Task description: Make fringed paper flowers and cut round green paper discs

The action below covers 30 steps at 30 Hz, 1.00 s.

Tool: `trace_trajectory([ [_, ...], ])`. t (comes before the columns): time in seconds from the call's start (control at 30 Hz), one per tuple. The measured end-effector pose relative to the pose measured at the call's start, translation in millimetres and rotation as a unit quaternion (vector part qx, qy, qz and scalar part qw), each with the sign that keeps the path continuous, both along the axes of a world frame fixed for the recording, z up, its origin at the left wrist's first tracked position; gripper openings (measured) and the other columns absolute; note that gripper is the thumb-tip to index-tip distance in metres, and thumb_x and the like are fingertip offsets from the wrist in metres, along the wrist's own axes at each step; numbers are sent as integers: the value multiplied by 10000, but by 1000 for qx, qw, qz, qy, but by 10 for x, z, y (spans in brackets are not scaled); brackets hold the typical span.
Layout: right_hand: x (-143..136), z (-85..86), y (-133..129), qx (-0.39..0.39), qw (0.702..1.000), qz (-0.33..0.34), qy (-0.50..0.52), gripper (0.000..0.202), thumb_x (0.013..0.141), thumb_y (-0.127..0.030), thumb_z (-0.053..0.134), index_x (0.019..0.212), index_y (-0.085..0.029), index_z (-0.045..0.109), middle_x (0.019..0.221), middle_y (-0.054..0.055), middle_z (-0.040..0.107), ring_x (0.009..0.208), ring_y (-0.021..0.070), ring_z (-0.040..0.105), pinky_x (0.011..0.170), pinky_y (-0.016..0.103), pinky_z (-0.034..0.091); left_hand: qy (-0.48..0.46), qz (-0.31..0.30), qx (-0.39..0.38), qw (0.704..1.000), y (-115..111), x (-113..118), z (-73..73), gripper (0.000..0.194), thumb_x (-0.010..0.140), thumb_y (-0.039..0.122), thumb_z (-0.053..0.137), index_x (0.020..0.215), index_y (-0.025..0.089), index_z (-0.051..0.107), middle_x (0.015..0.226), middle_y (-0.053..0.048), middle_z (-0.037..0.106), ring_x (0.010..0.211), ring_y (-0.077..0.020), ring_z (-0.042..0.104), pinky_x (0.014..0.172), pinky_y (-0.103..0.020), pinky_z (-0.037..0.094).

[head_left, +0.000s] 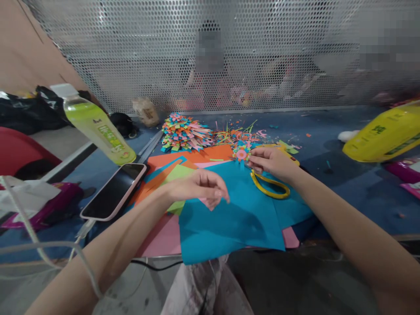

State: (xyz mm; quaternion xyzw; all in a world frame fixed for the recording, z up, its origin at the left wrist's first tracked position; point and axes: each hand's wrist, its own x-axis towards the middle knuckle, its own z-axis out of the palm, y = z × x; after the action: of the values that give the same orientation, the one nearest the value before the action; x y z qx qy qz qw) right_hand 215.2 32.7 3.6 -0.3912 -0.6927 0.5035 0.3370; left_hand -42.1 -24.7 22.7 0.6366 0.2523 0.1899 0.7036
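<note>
My right hand (267, 161) pinches a small layered paper flower (241, 154) with a pink middle and blue, green and orange petals. Beneath it lie yellow-handled scissors (271, 192), their blades hidden. Loosely bent, the fingers of my left hand (208, 186) hover over a large blue paper sheet (236, 227), with nothing visibly gripped. Just under those fingers a small pink tip shows; whether it is paper I cannot tell. Orange paper (197, 154), light green paper (175, 177) and pink paper (162, 238) lie partly under the blue sheet.
Behind the sheets are a pile of colourful fringed paper flowers (183, 133) and thin paper scraps (238, 133). A phone (114, 192) with a cable and a green drink bottle (95, 124) stand left; a yellow bottle (383, 133) is right. A perforated metal panel (147, 48) rises behind.
</note>
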Motion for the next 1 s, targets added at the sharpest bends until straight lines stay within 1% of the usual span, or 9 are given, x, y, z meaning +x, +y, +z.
trace_trajectory([
  [0.13,5,40,-27,33,999,20,-32,261,833,-399,588,710,-169,581,531,-31,490,465,71,430,487,237,342,-49,95,64,992,65,-28,-39,273,704,378,716,928,222,715,581,-4,570,554,-111,545,541,-238,447],
  [0.23,-10,86,-57,44,998,33,-44,254,836,-391,580,720,-165,578,555,-29,506,473,69,428,490,237,334,-15,111,83,990,97,-83,-27,260,735,414,673,874,197,711,478,15,510,424,-82,443,455,-224,375],
  [0.3,-22,113,-79,54,996,39,-55,259,839,-390,571,714,-163,573,589,-19,532,483,69,429,498,242,334,34,105,115,987,115,-126,-6,292,769,413,633,945,188,695,492,10,531,419,-86,453,452,-224,375],
  [0.4,-33,133,-105,71,994,37,-72,264,841,-388,558,705,-161,564,640,4,571,504,75,445,514,253,341,106,83,221,966,138,-174,21,425,747,341,665,1148,212,613,801,-44,652,729,-148,613,643,-251,469],
  [0.47,-35,136,-113,81,993,30,-80,248,831,-382,569,718,-161,564,661,11,582,529,82,459,522,256,343,171,51,295,939,152,-186,25,533,685,332,718,1189,231,579,946,-53,643,860,-173,605,732,-269,466],
  [0.57,-31,138,-115,90,992,27,-85,234,822,-378,577,731,-162,568,665,5,569,564,91,472,537,254,350,281,-11,365,887,165,-177,16,529,578,393,786,1046,204,629,926,-45,624,834,-182,579,729,-275,446],
  [0.67,-28,141,-109,91,991,30,-93,244,821,-388,570,720,-166,564,656,-1,558,578,97,484,554,256,365,312,-54,398,861,177,-165,4,444,569,437,789,906,188,640,924,-41,615,866,-187,555,754,-274,423],
  [0.87,-29,80,-80,120,987,23,-103,248,816,-418,565,741,-181,572,694,25,622,646,138,556,625,284,421,294,-73,398,866,218,-175,-24,232,754,407,666,790,179,644,830,-26,621,830,-149,553,753,-240,404],
  [1.0,-25,44,-85,220,968,6,-120,224,843,-390,541,771,-182,584,687,26,603,616,136,537,576,270,412,306,-40,383,871,241,-184,-49,215,814,387,595,823,176,633,857,-26,640,819,-140,570,738,-230,410],
])
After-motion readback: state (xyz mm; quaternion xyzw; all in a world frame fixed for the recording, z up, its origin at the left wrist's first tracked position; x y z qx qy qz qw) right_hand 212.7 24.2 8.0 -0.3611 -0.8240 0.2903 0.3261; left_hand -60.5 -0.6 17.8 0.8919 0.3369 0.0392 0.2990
